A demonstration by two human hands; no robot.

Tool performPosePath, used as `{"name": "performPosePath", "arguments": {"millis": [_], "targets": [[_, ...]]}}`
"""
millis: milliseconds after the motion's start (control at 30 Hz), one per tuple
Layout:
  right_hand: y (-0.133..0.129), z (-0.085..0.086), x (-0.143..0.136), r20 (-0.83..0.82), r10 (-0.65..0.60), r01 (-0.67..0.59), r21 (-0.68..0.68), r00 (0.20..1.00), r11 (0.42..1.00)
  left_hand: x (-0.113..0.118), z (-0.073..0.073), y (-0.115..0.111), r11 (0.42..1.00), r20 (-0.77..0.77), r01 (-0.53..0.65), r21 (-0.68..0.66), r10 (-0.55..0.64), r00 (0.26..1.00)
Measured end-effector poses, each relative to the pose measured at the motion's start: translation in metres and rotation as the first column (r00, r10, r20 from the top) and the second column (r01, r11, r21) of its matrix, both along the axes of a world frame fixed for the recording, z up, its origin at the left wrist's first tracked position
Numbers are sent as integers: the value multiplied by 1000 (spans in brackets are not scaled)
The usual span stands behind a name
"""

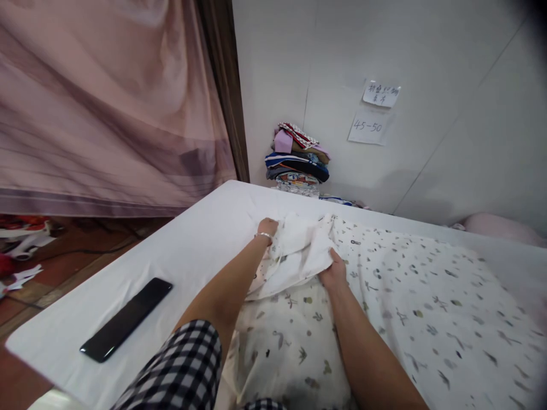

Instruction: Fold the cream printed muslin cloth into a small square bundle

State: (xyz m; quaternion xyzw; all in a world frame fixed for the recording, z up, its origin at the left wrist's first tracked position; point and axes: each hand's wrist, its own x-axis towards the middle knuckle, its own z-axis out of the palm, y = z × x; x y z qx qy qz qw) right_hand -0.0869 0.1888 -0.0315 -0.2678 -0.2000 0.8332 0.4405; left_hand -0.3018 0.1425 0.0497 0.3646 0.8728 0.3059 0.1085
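Note:
A large white cloth (397, 290) with small printed plants and animals lies over the right part of the white table and hangs down at the near edge in front of me. Its left end is turned back in loose folds, showing a plain white side. My left hand (268, 228), with a bracelet at the wrist, is closed on the cloth's far left part. Nearer me, my right hand (334, 272) pinches the turned-back edge between thumb and fingers. The fingertips of both hands are partly hidden.
A black phone-like slab (127, 320) lies on the white table (205, 228) at the left. Folded clothes (298, 156) are stacked beyond the far edge, against the wall. A pink curtain (106, 102) hangs at the left. Two paper notes (368, 126) are on the wall.

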Motion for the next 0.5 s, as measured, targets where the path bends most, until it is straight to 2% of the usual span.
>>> {"name": "performPosePath", "arguments": {"millis": [67,100,133,167,200,233,267,300,333,367,433,467,500], "targets": [[-1,3,0,-11,-3,3,-8,1000,1000,17,8,-12,995,-81,20,101,-12,997],[-2,5,-1,-10,-3,3,-14,1000,1000,28,11,-21,980,-171,103,173,-73,983],[-3,7,-1,-8,-1,1,-25,1000,1000,41,12,-32,944,-291,251,215,-184,939],[-4,9,-1,-12,12,-12,-36,1000,999,55,11,-44,883,-402,435,176,-338,851],[-6,12,-2,-23,39,-40,-45,999,998,68,10,-56,796,-470,599,90,-496,730],[-8,14,-2,-41,81,-83,-53,996,995,80,7,-67,676,-489,737,-1,-643,589],[-10,17,-2,-61,129,-133,-60,990,989,89,5,-77,577,-478,815,-51,-731,487],[-12,19,-2,-78,174,-179,-64,982,982,95,3,-83,523,-442,850,-62,-778,447],[-14,22,-2,-89,204,-210,-66,975,976,98,2,-87,526,-397,850,-32,-787,472],[-15,23,-1,-88,211,-217,-69,973,974,98,1,-86,585,-343,811,23,-757,556],[-16,25,-1,-67,182,-186,-62,981,981,93,3,-78,765,-214,631,131,-599,771],[-16,26,-1,-53,167,-169,-47,985,984,91,4,-71,837,-152,524,159,-504,850],[-15,25,-1,-41,159,-160,-26,986,987,89,5,-63,884,-97,436,168,-425,900]]}}
